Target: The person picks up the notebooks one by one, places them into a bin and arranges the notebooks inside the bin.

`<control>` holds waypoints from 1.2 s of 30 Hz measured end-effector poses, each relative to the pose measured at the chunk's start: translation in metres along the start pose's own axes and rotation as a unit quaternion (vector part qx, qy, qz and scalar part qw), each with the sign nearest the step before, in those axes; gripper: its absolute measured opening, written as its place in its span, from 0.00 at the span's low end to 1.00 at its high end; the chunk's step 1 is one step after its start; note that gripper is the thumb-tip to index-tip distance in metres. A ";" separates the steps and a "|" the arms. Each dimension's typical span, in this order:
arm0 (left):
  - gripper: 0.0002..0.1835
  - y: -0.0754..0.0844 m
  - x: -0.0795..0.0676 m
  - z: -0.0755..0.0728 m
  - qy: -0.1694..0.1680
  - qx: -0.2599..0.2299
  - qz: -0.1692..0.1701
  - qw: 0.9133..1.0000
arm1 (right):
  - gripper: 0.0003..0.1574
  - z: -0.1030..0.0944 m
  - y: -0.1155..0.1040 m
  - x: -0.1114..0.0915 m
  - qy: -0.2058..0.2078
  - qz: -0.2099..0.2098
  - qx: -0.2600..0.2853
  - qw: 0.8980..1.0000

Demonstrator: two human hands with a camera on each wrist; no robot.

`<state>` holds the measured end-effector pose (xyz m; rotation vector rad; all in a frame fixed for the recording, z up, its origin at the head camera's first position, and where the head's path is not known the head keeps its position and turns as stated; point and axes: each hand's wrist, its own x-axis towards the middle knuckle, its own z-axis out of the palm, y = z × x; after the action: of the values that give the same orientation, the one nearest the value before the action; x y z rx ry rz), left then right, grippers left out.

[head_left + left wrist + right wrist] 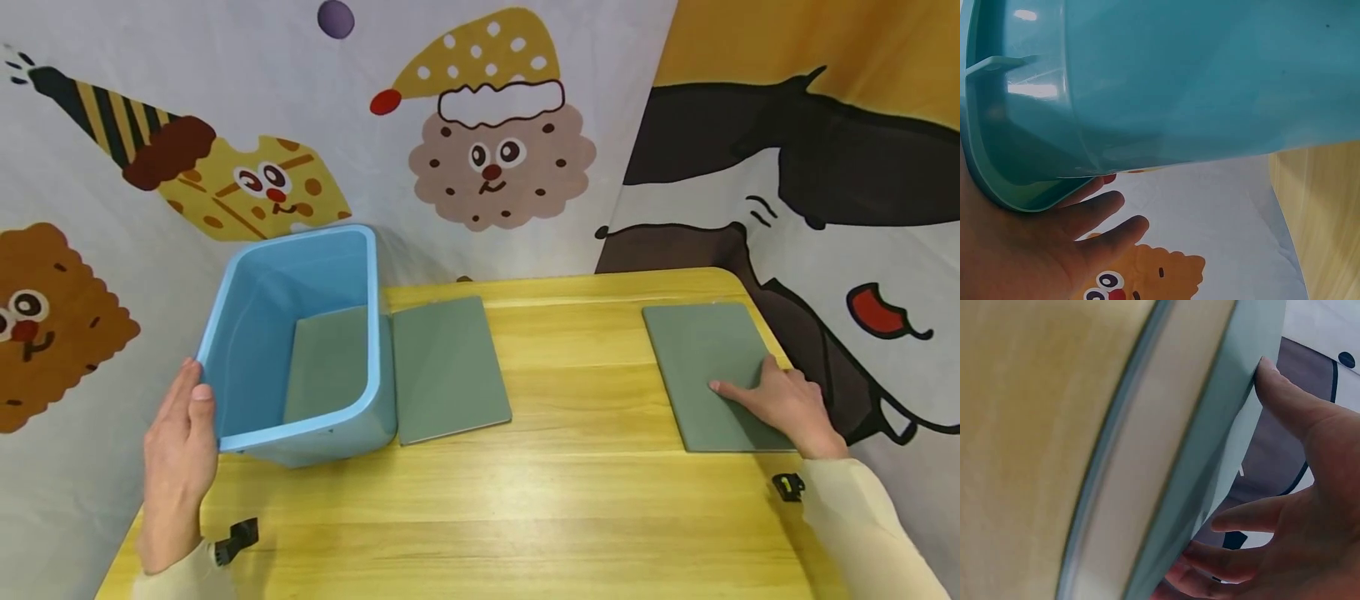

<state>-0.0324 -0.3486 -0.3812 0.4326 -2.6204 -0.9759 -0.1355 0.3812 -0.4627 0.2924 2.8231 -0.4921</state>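
A light blue plastic bin (378, 375) stands at the left of the table, its opening facing up. My left hand (178, 446) lies against the bin's left rim near the front corner, its fingers fairly straight along the outside. A green book (697, 358) with pale page edges lies flat at the table's right side. My right hand (797, 408) holds that book by its right edge, the thumb on the cover and the other fingers down along the side. In the right wrist view the index finger stands a little off the book (1222, 431).
Inside the bin lies a flat green book (330, 362). Another green book (453, 367) lies on the table, right beside the bin. The yellow wooden table (570, 500) meets a cloth backdrop (480, 250) with cartoon prints behind and at both sides.
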 end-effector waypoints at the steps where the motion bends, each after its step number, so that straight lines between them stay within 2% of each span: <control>1: 0.37 0.000 0.000 0.000 -0.001 0.000 -0.002 1.000 | 0.79 -0.001 0.000 0.000 -0.001 0.002 0.001 1.000; 9: 0.37 0.000 0.001 0.000 -0.002 0.004 -0.006 1.000 | 0.83 -0.008 -0.005 0.004 -0.037 0.023 0.017 0.999; 17: 0.37 0.000 0.001 -0.001 -0.003 0.000 0.000 1.000 | 0.89 -0.015 0.007 0.011 -0.095 0.041 0.061 0.993; 25: 0.37 -0.001 0.001 -0.001 -0.001 0.002 0.004 1.000 | 0.84 -0.014 0.020 0.012 -0.153 0.011 0.080 0.985; 28: 0.37 0.000 0.001 -0.001 -0.002 0.004 0.003 1.000 | 0.82 -0.011 0.026 0.011 -0.149 -0.005 0.079 0.986; 32: 0.37 0.001 0.001 -0.001 -0.004 0.006 -0.001 1.000 | 0.79 -0.006 0.033 0.006 -0.111 -0.037 0.072 0.991; 36: 0.37 0.000 0.001 -0.002 -0.007 0.007 -0.004 1.000 | 0.73 -0.005 0.038 -0.002 -0.086 -0.056 0.095 0.990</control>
<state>-0.0332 -0.3497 -0.3796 0.4417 -2.6423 -0.9668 -0.1262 0.4174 -0.4690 0.1205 2.6380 -0.7743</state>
